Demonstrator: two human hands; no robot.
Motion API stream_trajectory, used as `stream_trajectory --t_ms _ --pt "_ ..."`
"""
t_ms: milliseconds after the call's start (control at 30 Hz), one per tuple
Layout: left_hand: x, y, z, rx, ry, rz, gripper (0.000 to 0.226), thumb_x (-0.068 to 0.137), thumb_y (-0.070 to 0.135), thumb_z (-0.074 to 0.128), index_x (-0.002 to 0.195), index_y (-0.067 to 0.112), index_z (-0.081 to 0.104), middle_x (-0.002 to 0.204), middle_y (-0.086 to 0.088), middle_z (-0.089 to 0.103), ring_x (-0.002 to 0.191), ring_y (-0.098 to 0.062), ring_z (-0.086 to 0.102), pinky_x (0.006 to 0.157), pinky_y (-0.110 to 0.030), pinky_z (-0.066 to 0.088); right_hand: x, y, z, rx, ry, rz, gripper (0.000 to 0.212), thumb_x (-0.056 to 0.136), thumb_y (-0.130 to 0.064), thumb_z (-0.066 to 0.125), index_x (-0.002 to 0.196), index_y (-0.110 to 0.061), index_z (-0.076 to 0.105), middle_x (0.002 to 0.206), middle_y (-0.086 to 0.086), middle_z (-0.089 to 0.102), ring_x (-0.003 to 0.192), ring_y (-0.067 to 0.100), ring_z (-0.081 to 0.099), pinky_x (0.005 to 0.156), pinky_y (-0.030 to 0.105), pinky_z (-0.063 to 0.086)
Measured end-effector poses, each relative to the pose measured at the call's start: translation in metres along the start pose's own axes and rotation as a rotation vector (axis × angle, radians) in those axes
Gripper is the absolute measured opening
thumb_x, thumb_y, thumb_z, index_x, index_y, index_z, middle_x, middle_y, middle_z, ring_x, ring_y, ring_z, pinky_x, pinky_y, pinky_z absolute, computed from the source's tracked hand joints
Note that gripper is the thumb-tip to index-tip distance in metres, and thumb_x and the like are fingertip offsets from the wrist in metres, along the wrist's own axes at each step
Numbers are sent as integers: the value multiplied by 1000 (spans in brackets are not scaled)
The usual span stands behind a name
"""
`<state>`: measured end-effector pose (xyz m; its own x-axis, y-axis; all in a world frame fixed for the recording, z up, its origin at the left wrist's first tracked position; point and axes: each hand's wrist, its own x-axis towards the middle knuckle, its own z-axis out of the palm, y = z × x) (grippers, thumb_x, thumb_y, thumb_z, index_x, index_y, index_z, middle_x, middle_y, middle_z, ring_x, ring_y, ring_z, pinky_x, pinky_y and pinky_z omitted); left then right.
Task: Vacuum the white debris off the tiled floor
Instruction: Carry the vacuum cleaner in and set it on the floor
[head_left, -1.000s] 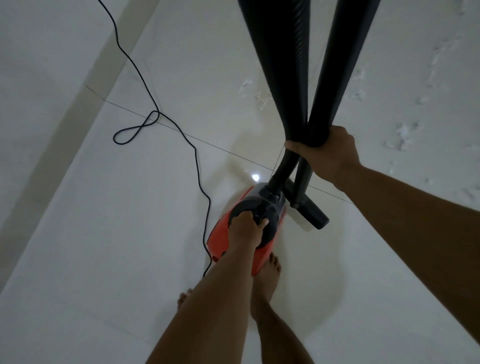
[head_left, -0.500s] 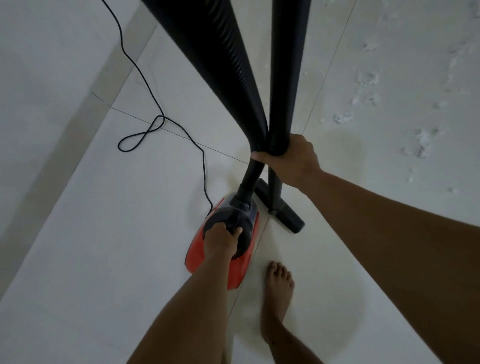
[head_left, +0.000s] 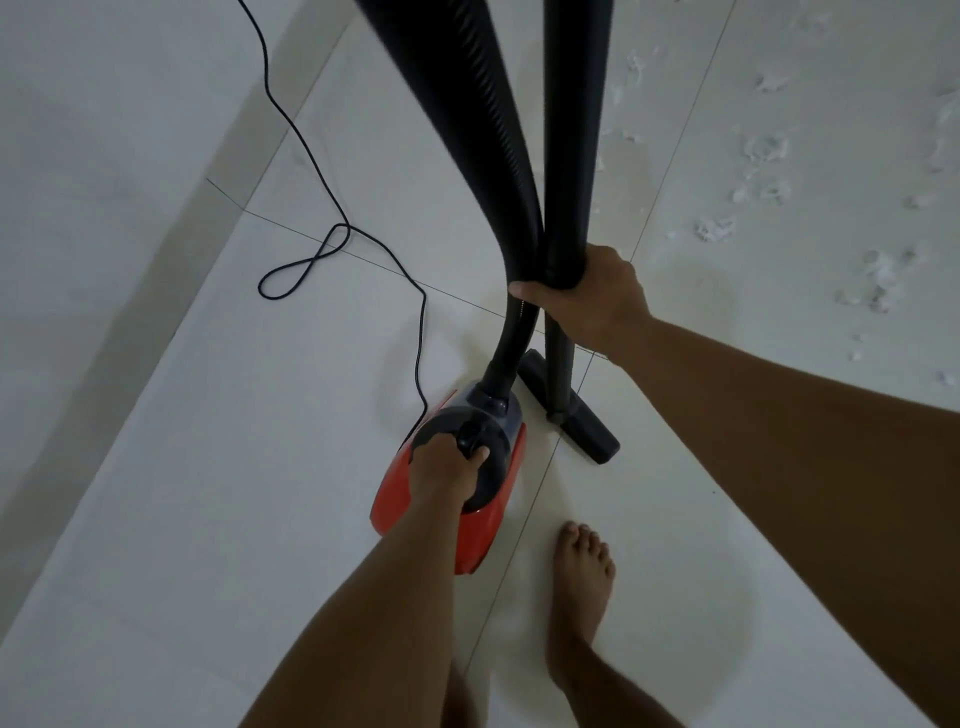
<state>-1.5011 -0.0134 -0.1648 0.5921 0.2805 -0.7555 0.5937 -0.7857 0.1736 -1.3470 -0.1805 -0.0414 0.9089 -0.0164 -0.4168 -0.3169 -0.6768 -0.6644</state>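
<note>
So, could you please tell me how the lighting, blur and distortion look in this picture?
Head view: dim, flat, bluish light; a soft shadow rings the bare foot; the ribbed hose near the lens is blurred and looms oversized from wide-angle distortion; the white debris shows faintly against the pale tiles.

We see a vacuum cleaner body (head_left: 395, 488) in bright orange-red, capped by a dark grey-black top (head_left: 501, 415) and a black handle (head_left: 470, 439). The hose (head_left: 467, 104), in the upper middle of the frame, is black with fine ribbing across it. The wand (head_left: 574, 130) beside it is plain black, as is the floor head (head_left: 587, 421). A thin black cord (head_left: 332, 171) loops at the left. The floor (head_left: 234, 467) is pale off-white tile crossed by thin dark grout lines (head_left: 670, 171). White debris (head_left: 763, 150) speckles the upper right in scattered flecks. A duller grey-beige band (head_left: 182, 244) runs diagonally at the left.
</note>
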Motion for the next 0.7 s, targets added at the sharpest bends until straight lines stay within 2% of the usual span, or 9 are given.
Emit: stream_trajectory --t_ms 133,233,267,333,433,500,567,633,700 --pt "-1 6 -1 -37 -6 21 47 100 49 60 122 8 65 95 -5 66 85 -18 56 74 -27 44 1 2 -6 28 7 6 52 82 -51 82 118 -18 67 78 -14 56 88 20 62 81 34 54" --pt "-3 3 -6 -67 -46 51 45 101 48 59 118 7 66 79 1 60 82 -17 58 71 -25 42 0 3 -6 31 -2 5 48 81 -52 82 114 -20 66 79 -14 57 86 19 62 82 36 56" --pt "-3 2 -8 -87 -75 66 44 101 47 58 119 8 65 81 1 61 84 -17 59 73 -25 41 0 3 -6 29 -3 4 46 81 -52 82 111 -21 65 79 -14 57 86 19 62 83 37 57" --pt "-8 -1 -15 -120 -121 105 43 102 45 57 127 11 62 98 -3 65 94 -19 60 80 -26 40 0 3 -6 42 9 7 42 81 -50 83 107 -24 62 79 -15 57 86 18 62 85 38 58" --pt "-15 -5 -21 -188 -117 155 45 102 41 59 138 15 55 124 -6 63 120 -27 59 89 -27 37 -4 1 -3 68 43 3 48 80 -48 85 114 -20 66 81 -16 57 89 19 64 89 41 59" --pt "-21 -12 -24 -243 -116 174 45 99 38 64 137 17 52 121 -4 61 125 -28 57 95 -30 41 -11 -1 0 84 59 16 52 79 -47 86 117 -19 67 84 -14 60 92 21 66 91 44 59" --pt "-23 -27 -27 -166 -97 186 61 88 39 75 138 23 44 121 -1 54 125 -30 54 103 -40 47 -17 -2 2 99 60 22 55 76 -47 88 120 -20 68 94 -8 67 97 23 68 93 46 59" --pt "-24 -49 -27 117 -69 145 97 71 44 82 148 31 26 135 -7 40 129 -33 47 106 -52 45 -20 -5 2 121 55 6 58 74 -45 90 125 -25 68 104 -7 69 104 22 69 97 46 58" --pt "-22 -74 -20 289 -67 81 123 65 42 87 155 37 4 150 -12 24 133 -38 42 105 -54 44 -21 -8 -1 133 50 -24 59 75 -40 91 128 -29 68 107 -10 68 109 19 68 100 43 56"
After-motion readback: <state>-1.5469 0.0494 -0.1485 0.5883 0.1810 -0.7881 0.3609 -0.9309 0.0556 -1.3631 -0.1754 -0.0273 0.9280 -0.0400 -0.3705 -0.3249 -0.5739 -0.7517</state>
